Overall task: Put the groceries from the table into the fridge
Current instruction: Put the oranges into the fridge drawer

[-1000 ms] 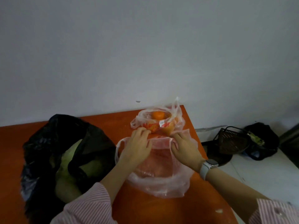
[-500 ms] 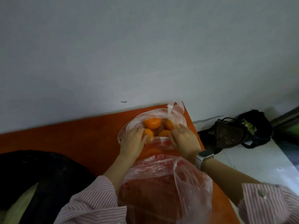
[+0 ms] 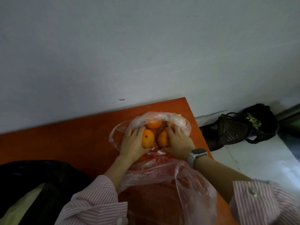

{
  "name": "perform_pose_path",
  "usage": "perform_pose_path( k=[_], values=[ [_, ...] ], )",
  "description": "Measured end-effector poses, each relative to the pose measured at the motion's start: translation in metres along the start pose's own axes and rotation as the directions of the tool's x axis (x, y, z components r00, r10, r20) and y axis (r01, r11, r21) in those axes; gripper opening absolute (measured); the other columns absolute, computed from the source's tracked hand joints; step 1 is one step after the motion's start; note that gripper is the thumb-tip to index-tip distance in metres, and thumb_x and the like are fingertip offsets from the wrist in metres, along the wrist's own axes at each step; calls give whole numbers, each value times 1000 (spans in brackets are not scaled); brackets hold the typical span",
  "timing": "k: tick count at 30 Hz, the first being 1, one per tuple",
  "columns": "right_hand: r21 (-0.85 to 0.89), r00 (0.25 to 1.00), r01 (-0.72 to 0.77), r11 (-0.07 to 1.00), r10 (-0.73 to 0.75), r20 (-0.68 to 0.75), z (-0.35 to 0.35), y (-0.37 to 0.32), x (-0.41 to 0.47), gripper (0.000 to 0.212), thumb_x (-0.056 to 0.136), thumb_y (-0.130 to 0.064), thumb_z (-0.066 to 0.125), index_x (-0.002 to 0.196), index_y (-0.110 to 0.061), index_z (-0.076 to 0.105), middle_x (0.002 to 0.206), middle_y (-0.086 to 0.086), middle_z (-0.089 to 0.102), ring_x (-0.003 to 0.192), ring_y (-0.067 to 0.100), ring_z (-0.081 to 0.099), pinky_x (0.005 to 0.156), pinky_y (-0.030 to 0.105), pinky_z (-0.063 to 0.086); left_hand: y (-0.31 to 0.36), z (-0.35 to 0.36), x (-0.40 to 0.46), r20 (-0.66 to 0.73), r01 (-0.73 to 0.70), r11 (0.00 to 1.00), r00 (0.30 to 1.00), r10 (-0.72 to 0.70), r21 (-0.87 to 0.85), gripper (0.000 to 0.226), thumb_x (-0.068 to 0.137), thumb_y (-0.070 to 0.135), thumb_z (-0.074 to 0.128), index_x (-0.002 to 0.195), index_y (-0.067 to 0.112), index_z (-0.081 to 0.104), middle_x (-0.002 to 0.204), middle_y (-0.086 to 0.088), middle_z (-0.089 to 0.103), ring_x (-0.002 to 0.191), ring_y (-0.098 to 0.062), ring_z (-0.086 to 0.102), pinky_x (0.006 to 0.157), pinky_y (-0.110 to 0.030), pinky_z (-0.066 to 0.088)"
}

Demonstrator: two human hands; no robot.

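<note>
Showing 3 bright oranges [image 3: 148,138], maybe a 4th, in clear bag [image 3: 178,120].

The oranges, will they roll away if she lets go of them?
Probably a little. The oranges look round and smooth, so they could roll. The thin plastic bag around them is floppy and open, so it may only slow them. Both hands, left hand and right hand, cup them.

Both hands (left [image 3: 134,142], right [image 3: 177,141]) reach forward, cupped.

black bag [image 3: 40,179] — cut off left | fourth orange [image 3: 170,123] — mostly hidden
</note>
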State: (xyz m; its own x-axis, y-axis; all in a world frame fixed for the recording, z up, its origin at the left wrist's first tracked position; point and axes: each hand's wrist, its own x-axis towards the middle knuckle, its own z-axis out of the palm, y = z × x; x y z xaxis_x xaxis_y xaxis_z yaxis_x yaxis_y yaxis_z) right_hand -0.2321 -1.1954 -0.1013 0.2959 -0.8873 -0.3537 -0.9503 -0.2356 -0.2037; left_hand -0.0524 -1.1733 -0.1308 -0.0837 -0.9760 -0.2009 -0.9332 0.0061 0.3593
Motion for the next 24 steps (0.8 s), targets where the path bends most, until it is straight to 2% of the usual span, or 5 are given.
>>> perform_pose_path(
  k=[5, 10, 16, 21, 24],
  values=[
    [-68, 998, -65, 996, 65, -5, 4, -14, 5, 85, 72, -39, 72, 135, -6, 26, 141, 16, 25, 122, 35, 36, 93, 39, 40, 2, -17, -22, -127, 13, 969, 991, -45, -246, 82, 68, 42, 75, 136, 22, 33, 143, -1, 36, 133, -22, 31, 97, -38, 40],
    [118, 999, -43, 992, 43, 6, -1, -20, -13, 97, 72, -35, 74, 141, -5, 14, 149, 15, 15, 131, 37, 29, 105, 44, 36, 1, -42, -42, -314, -16, 865, 935, -164, -501, 83, 63, 26, 83, 131, 12, 38, 130, -11, 42, 121, -27, 41, 97, -36, 36],
    [182, 980, -16, 983, 52, -191, -22, -31, -64, 68, 80, -39, 62, 133, -13, 28, 134, 9, 42, 117, 31, 46, 76, 40, 46, 15, -59, -60, -439, -93, 763, 859, -262, -639, 75, 59, 15, 85, 122, 11, 44, 112, 0, 42, 110, -29, 47, 93, -44, 40],
    [406, 927, 86, 910, 76, -366, -38, -30, -121, 67, 77, -32, 67, 132, -16, 32, 127, 8, 49, 102, 30, 56, 73, 38, 48, 44, -70, -90, -447, -177, 694, 865, -229, -698, 75, 52, 44, 74, 116, 29, 37, 116, 2, 42, 109, -19, 44, 90, -34, 38],
    [579, 887, 132, 805, 165, -432, -52, -24, -162, 65, 78, -28, 69, 133, -17, 34, 117, 3, 53, 97, 19, 56, 81, 30, 49, 71, -80, -109, -445, -208, 664, 871, -208, -718, 80, 58, 20, 85, 125, 14, 42, 121, -3, 44, 111, -20, 45, 94, -36, 40]
  ],
)
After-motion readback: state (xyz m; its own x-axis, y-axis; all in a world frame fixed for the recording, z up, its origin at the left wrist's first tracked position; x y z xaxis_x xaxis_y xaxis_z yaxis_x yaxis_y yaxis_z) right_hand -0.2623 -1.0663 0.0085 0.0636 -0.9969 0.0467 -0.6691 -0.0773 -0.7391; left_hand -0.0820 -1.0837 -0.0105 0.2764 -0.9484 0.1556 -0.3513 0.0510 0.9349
